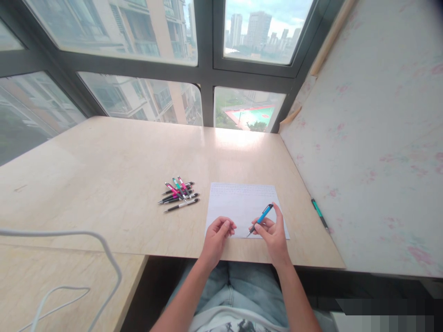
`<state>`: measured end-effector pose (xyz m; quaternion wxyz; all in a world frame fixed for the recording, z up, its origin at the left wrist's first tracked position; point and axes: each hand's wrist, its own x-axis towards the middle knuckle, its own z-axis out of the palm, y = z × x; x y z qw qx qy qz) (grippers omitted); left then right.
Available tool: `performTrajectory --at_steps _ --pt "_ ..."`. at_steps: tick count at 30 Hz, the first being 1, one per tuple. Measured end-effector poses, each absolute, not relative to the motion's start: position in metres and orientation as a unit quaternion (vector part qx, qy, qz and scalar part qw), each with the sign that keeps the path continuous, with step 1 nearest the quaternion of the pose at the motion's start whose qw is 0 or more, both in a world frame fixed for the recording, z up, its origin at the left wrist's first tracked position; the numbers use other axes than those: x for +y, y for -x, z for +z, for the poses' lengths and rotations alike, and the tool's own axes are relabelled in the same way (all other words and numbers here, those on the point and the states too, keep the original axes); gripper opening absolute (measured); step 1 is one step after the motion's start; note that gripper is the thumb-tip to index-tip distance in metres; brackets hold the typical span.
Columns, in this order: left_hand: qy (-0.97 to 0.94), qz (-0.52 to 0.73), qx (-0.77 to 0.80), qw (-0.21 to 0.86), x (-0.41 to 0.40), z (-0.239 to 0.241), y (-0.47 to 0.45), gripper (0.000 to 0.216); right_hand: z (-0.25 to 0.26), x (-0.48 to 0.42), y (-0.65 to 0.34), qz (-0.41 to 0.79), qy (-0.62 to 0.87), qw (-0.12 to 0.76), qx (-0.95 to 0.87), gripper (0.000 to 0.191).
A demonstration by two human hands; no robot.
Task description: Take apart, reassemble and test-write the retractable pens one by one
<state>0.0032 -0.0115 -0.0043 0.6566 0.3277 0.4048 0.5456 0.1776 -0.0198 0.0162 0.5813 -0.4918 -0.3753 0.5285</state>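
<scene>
The right hand [276, 236] has its fingers closed around a blue pen [264, 215]: the thumb and the curled fingers grip the lower part, while the index finger is bent at the top end. The pen is tilted, its tip down and toward the left, above the lower part of a sheet of paper [238, 207]; whether the tip touches the paper, I cannot tell. The left hand [216, 237] is loosely curled, the thumb against the index finger, with nothing visible in it, at the near left corner of the sheet. Rows of small writing run along the far edge of the sheet.

To the left of the paper, a pile of pens [178, 192] lies on the table [131, 157], pink, green, black and white ones crossing each other. Well to the right, a green pen [319, 213] lies just beside the flowered wall [374, 133].
</scene>
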Motion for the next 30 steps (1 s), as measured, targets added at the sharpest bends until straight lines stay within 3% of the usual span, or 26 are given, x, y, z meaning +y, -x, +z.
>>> performTrajectory --at_steps 17,21,25,26,30 --pt "-0.338 0.528 0.413 0.660 -0.008 0.007 0.004 0.026 0.017 -0.016 -0.178 0.491 0.507 0.591 -0.391 0.086" --pt "-0.486 0.506 0.502 0.506 0.005 0.015 0.032 0.021 0.018 0.000 -0.174 0.467 0.498 0.611 -0.400 0.081" --pt "-0.635 0.446 0.555 0.300 0.020 0.007 0.057 0.019 0.010 0.031 -0.157 0.456 0.518 0.599 -0.405 0.033" --pt "-0.671 0.419 0.552 0.263 0.022 0.004 0.059 0.022 0.008 0.039 -0.151 0.463 0.522 0.587 -0.411 0.029" --pt "-0.763 0.308 0.541 0.173 0.022 -0.008 0.057 0.035 0.004 0.067 -0.125 0.485 0.521 0.549 -0.438 0.033"
